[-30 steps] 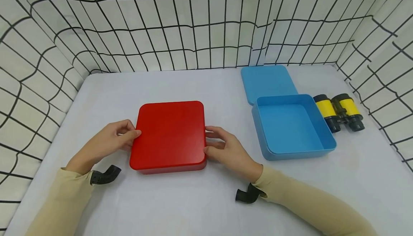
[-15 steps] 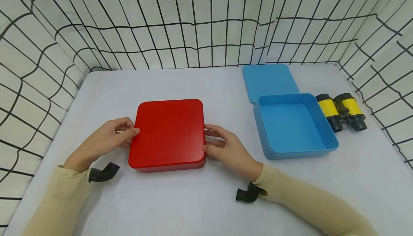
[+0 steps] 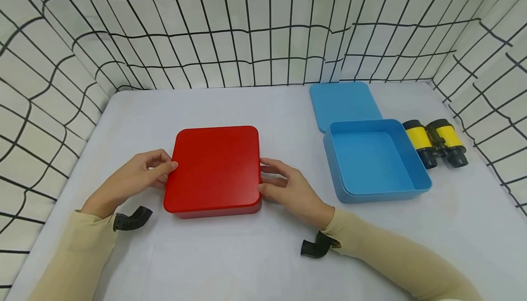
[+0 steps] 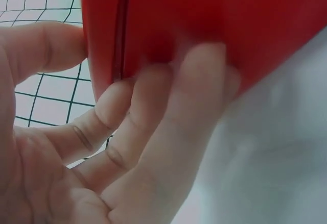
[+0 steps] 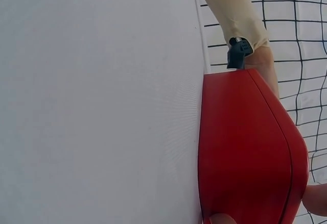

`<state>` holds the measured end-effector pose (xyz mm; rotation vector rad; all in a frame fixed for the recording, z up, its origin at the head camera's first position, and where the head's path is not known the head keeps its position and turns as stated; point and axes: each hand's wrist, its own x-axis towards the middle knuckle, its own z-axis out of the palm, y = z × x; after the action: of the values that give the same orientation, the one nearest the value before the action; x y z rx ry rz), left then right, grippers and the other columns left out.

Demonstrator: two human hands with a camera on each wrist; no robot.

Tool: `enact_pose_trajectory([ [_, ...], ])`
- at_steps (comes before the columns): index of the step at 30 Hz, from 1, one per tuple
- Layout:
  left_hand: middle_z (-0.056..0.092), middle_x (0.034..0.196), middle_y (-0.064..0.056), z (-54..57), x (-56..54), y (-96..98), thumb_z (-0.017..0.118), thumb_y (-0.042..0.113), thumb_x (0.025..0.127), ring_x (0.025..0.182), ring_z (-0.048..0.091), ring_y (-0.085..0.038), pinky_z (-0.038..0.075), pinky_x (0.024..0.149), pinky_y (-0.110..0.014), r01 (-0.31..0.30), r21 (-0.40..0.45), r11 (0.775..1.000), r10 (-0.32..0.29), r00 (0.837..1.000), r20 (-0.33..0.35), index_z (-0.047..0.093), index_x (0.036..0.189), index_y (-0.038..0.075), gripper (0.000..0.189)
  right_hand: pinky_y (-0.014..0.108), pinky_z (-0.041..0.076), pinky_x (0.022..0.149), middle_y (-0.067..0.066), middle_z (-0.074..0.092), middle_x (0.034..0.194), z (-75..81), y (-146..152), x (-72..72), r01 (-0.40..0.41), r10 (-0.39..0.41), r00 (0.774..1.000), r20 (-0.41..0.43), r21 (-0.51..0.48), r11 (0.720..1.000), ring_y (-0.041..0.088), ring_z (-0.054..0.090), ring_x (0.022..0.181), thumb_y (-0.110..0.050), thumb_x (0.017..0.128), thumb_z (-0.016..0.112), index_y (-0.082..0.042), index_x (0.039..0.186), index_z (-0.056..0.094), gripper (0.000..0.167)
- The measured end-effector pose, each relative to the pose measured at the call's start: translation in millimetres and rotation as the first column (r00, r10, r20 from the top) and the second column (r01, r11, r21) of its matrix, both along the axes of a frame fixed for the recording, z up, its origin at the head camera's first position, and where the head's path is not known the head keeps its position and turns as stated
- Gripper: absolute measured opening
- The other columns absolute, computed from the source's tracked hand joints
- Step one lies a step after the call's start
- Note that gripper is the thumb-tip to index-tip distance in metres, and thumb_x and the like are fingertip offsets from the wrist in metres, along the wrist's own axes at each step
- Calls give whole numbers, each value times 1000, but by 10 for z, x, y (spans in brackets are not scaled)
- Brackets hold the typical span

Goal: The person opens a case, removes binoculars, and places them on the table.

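Observation:
A red square box (image 3: 214, 170) with its lid on sits on the white tabletop between both hands. My left hand (image 3: 131, 180) grips its left side, the thumb on the lid's edge. In the left wrist view, the fingertips (image 4: 115, 101) press the box wall at and below the lid seam. My right hand (image 3: 297, 196) holds the right side, thumb at the near part of the edge and fingers along the wall. Only fingertips of that hand show in the right wrist view, at the red box (image 5: 250, 147), whose lid seam runs along the side.
To the right stands an open blue box (image 3: 376, 159) with nothing in it. Its blue lid (image 3: 343, 104) lies flat behind it. Yellow and black binoculars (image 3: 436, 143) lie right beside the blue box. A black wire grid (image 3: 267, 29) borders the table at the back and sides.
The view has shifted slightly. Both hands keep their hold on the sides of the red box, and the box stays in place with its lid on.

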<state>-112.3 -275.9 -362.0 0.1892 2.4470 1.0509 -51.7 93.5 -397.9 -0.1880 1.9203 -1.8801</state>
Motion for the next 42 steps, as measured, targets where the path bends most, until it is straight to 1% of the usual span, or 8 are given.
enact_pose_trajectory([
  [12, 64, 116, -18, 17, 7, -3, 55, 38, 107, 92, 73, -20, 61, 80, -26, -6, 11, 1000, 6, 1000, 2, 54, 123, 5, 37, 43, 58, 102, 3, 49, 155, -16, 19, -5, -14, 14, 1000, -10, 4, 1000, 30, 58, 139, -19, 97, 69, -30, 157, 40, 67],
  [19, 65, 116, -21, 31, 25, -35, 53, 37, 108, 88, 76, -22, 63, 78, -30, -9, 76, 997, 7, 1000, 23, 52, 124, 2, 38, 41, 58, 104, 2, 51, 153, -28, 5, -29, 15, -14, 1000, -18, 66, 998, 27, 59, 136, -19, 97, 68, -29, 156, 40, 66],
  [22, 66, 116, -21, 49, 29, -41, 52, 37, 108, 88, 76, -22, 63, 78, -31, -19, 78, 997, 17, 1000, 26, 51, 127, 2, 40, 40, 59, 103, 2, 53, 151, -19, -7, -41, 54, -53, 999, -11, 103, 993, 24, 62, 129, -19, 97, 67, -26, 154, 43, 62],
  [26, 66, 118, -22, 54, 27, -36, 54, 40, 107, 88, 75, -21, 64, 79, -31, -51, 93, 994, 47, 998, 37, 47, 133, 3, 46, 37, 60, 97, 5, 55, 145, 17, -7, -66, 94, -95, 995, 9, 120, 988, 24, 68, 113, -19, 97, 64, -21, 149, 45, 55],
  [29, 62, 127, -23, 47, 26, -28, 55, 43, 106, 92, 74, -20, 64, 80, -31, -78, 112, 991, 73, 996, 48, 41, 140, 4, 54, 36, 60, 94, 8, 55, 140, 53, -6, -98, 102, -104, 994, 17, 108, 989, 26, 70, 104, -20, 98, 63, -17, 147, 43, 53],
  [33, 56, 136, -24, 33, 27, -27, 54, 45, 106, 97, 73, -16, 64, 81, -31, -104, 143, 984, 97, 994, 53, 34, 147, 5, 61, 38, 61, 95, 8, 54, 137, 95, -28, -142, 78, -79, 997, 18, 73, 994, 26, 71, 102, -22, 98, 64, -15, 147, 38, 57],
  [36, 58, 132, -19, 24, 22, -30, 55, 44, 106, 97, 72, -14, 64, 82, -32, -114, 174, 978, 106, 993, 56, 34, 146, 6, 59, 39, 61, 95, 8, 54, 135, 107, -49, -171, 69, -70, 997, 24, 49, 996, 25, 70, 103, -22, 97, 63, -14, 147, 36, 57],
  [42, 66, 114, -1, 23, 15, -47, 57, 39, 106, 94, 73, -14, 64, 81, -32, -117, 209, 971, 104, 992, 71, 39, 143, 4, 54, 35, 61, 91, 12, 56, 133, 96, -86, -220, 91, -91, 993, 69, 7, 996, 22, 67, 103, -17, 96, 63, -9, 146, 38, 57],
])
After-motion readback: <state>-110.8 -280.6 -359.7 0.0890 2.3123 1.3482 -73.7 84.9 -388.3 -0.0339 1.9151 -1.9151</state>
